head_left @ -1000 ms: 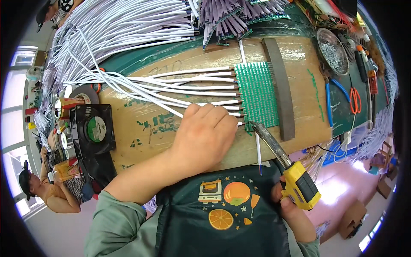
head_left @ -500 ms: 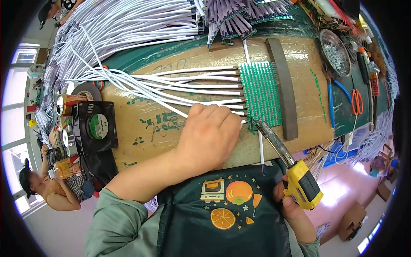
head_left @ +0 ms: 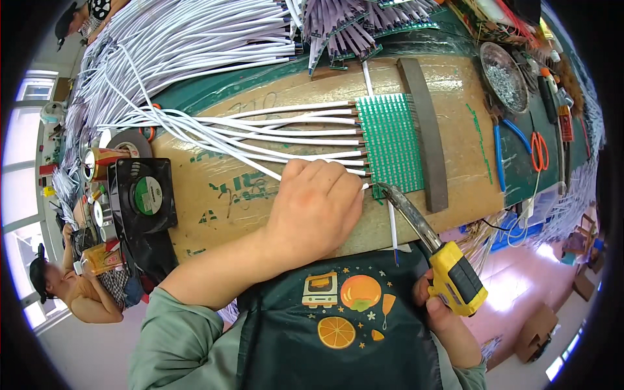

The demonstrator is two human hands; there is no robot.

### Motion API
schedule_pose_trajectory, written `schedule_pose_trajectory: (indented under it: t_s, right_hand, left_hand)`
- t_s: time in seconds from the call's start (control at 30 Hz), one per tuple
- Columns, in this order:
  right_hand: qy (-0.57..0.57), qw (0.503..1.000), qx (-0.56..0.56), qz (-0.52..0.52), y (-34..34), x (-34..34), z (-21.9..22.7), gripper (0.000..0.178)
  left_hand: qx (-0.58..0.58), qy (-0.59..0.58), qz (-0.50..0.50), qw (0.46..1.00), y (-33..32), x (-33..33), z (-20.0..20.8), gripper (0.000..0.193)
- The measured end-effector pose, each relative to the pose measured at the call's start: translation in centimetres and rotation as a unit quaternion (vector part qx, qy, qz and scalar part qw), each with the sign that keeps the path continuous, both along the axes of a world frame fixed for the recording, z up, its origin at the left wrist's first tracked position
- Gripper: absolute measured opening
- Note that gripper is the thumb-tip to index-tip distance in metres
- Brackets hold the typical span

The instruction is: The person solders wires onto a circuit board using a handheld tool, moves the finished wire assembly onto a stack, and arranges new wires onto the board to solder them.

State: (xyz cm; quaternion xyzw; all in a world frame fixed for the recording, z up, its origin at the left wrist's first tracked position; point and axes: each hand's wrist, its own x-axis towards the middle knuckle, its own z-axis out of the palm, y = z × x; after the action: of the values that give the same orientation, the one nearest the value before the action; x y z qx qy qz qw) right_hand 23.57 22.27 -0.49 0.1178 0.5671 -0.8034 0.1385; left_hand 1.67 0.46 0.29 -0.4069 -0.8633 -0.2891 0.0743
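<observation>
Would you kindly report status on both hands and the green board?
Left hand: pinching white cable beside lower-left corner of green board. Right hand: holding soldering iron, tip at same corner. Dark bar along board's right side, apart from tip.

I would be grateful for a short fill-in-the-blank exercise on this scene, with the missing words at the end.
1. The person's ____ hand grips a white insulated cable.
2. The other hand holds a long metal-shafted tool whose handle is black and ____.
3. In the picture, a straight grey-brown bar lies to the ____ of the green rectangular circuit board.
4. The metal pliers, lying beside the orange-handled scissors, have ____ handles.

Missing words: left; yellow; right; blue.
</observation>
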Motion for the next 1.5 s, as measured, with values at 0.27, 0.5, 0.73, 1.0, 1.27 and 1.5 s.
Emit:
schedule_pose_trajectory:
  t_s: [0.27,0.5,0.73,1.0,1.27,1.5]
  right_hand:
    - [0.010,0.997,0.074,-0.009,0.3,0.3,-1.1,0.027]
    - [0.013,0.996,0.043,-0.082,-0.7,0.0,-0.4,0.023]
    - [0.039,0.997,0.046,-0.043,0.2,1.3,-2.1,0.030]
    - [0.008,0.995,0.084,-0.051,0.0,1.1,-1.1,0.023]
    - [0.022,0.994,0.094,-0.045,-0.2,1.1,-1.4,0.022]
    - [0.035,0.995,0.077,-0.050,0.0,0.7,-1.3,0.024]
  left_hand:
    - [0.002,-0.002,-0.003,1.000,-0.1,0.0,0.0,0.015]
    - [0.004,0.002,-0.003,1.000,-0.1,0.0,-0.1,0.016]
    - [0.010,0.005,-0.003,1.000,-0.1,0.0,-0.1,0.016]
    - [0.001,-0.001,-0.005,1.000,-0.1,0.0,-0.1,0.016]
    - [0.005,-0.001,-0.006,1.000,-0.1,0.0,-0.1,0.015]
    - [0.008,-0.003,-0.008,1.000,-0.1,0.0,-0.1,0.014]
